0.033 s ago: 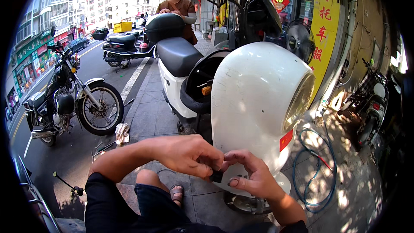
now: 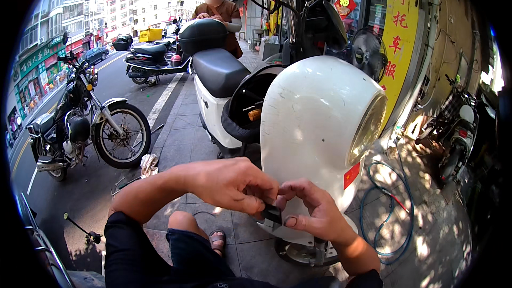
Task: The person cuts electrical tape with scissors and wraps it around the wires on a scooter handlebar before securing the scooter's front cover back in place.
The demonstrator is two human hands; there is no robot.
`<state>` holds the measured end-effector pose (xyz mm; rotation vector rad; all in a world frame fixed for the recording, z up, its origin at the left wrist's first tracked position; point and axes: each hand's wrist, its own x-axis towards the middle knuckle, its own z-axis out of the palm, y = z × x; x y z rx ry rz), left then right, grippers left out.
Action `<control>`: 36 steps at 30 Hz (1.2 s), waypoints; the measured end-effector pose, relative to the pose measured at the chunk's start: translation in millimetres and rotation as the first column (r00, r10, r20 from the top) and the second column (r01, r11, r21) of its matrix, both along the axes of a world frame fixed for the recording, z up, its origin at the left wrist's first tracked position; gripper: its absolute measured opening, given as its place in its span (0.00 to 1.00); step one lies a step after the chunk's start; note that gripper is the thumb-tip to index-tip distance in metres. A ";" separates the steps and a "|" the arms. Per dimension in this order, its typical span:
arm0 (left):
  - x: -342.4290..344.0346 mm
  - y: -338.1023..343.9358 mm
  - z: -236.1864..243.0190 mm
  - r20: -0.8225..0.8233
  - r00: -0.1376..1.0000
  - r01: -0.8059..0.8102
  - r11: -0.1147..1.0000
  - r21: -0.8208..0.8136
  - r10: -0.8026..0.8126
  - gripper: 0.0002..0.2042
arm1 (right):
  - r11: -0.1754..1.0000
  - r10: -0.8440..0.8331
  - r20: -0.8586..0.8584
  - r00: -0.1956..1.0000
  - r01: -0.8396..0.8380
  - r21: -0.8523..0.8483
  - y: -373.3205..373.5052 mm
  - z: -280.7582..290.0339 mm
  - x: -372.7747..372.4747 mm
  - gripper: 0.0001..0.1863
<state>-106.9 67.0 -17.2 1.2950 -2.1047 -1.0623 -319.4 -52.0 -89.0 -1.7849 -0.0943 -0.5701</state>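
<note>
Black and flat, a small straight-edged piece point(image 2: 272, 214) is sitting between the two hands, on the near side of a scooter's glossy, rounded white front panel point(image 2: 312, 112); the bare left hand point(image 2: 229, 185) is pinching it; the bare right hand point(image 2: 314, 213) is curving its thumb and fingers just to its right, whether gripping it I cannot tell; a looped blue hose point(image 2: 412, 218) is lying farther right.

In front of a white scooter point(image 2: 314, 112), the left hand point(image 2: 232, 181) grips a small black part point(image 2: 272, 214); the right hand point(image 2: 318, 213), thumb and fingers parted, is right beside it. Behind the scooter stands a person point(image 2: 228, 18). Left of the scooter, a black motorcycle point(image 2: 81, 127); to its right, a blue hose point(image 2: 362, 214) lies looped.
</note>
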 end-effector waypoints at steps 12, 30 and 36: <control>13.4 -14.5 81.7 -0.244 0.966 -0.158 0.938 -0.310 0.082 0.06 | 0.983 0.014 0.111 0.994 -0.034 0.181 -10.8 98.3 30.2 0.12; 99.5 -141.7 94.8 -0.852 0.394 -0.447 0.739 -0.505 -0.344 0.11 | 0.651 -0.400 0.524 0.752 0.636 -0.415 -58.8 227.9 82.1 0.12; 86.2 -185.2 96.8 -0.791 0.218 -0.313 0.727 -0.611 -0.572 0.09 | 0.003 -0.428 0.754 0.497 0.836 -0.549 -53.5 236.6 98.1 0.11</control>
